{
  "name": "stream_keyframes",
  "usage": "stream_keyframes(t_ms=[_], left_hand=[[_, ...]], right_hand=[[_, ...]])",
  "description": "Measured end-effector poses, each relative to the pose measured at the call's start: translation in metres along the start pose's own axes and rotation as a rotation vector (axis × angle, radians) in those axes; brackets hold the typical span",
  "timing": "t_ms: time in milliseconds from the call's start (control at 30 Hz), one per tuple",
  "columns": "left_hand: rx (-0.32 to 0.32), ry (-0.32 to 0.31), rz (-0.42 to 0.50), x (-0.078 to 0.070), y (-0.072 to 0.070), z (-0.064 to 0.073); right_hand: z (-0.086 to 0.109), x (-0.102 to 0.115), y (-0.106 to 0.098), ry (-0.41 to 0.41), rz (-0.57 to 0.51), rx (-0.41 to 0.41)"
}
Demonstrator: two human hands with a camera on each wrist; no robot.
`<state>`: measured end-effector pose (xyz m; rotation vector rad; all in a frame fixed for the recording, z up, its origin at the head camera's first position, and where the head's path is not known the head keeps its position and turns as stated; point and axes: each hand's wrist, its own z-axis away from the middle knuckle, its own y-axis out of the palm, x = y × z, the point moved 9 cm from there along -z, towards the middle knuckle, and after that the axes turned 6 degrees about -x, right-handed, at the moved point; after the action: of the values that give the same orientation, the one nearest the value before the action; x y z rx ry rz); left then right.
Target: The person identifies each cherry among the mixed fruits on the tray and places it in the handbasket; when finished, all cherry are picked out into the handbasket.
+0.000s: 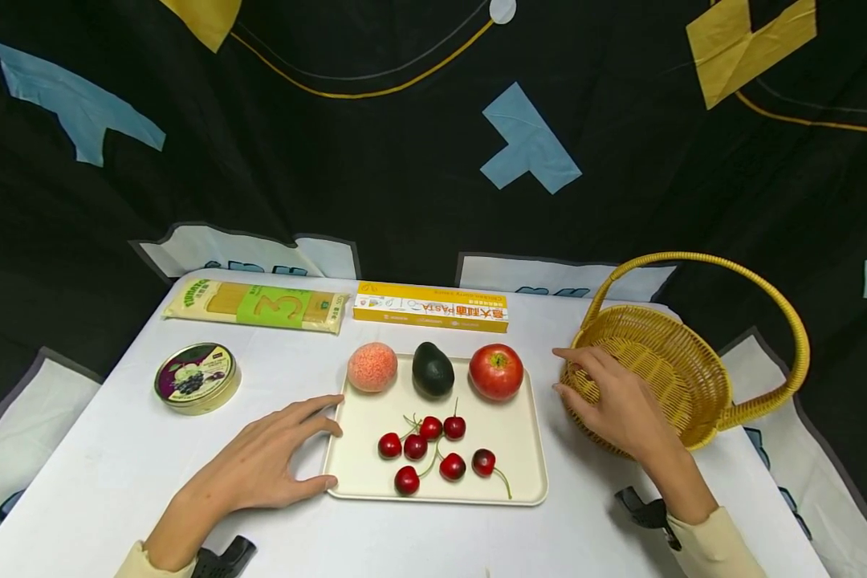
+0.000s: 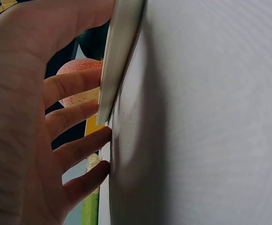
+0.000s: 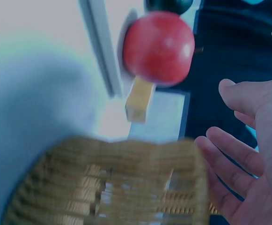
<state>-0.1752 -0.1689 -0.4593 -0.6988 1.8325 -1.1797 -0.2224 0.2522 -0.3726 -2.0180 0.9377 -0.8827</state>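
Observation:
A cream tray lies mid-table. On it are a speckled pink round fruit, an avocado, a red apple and several cherries with green stems. My left hand is at the tray's left side, fingers spread and fingertips right at its rim; in the left wrist view the fingers reach along the tray wall. To the right stands a yellow wicker basket with a tall arched handle. My right hand is over the basket's left rim, fingers loosely extended and holding nothing.
A pasta packet and a yellow pasta box lie along the back edge. A round tin stands at the left. Behind the table hangs a black cloth with blue and yellow patches.

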Motion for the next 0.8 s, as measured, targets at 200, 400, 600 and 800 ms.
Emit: stream_keyframes(t_ms=[200, 400, 600, 800], left_hand=[[-0.001, -0.003, 0.003, 0.0, 0.0, 0.001], [0.004, -0.007, 0.003, 0.001, 0.001, 0.001], [0.013, -0.014, 0.008, 0.002, 0.002, 0.0], [0.006, -0.01, 0.004, 0.002, 0.002, 0.001]], right_hand=[[-0.001, 0.027, 0.012, -0.086, -0.027, -0.001], [0.003, 0.046, 0.028, -0.125, -0.063, 0.051], [0.009, 0.06, 0.046, -0.144, -0.083, 0.15], [0.018, 0.07, 0.065, -0.147, -0.133, 0.256]])
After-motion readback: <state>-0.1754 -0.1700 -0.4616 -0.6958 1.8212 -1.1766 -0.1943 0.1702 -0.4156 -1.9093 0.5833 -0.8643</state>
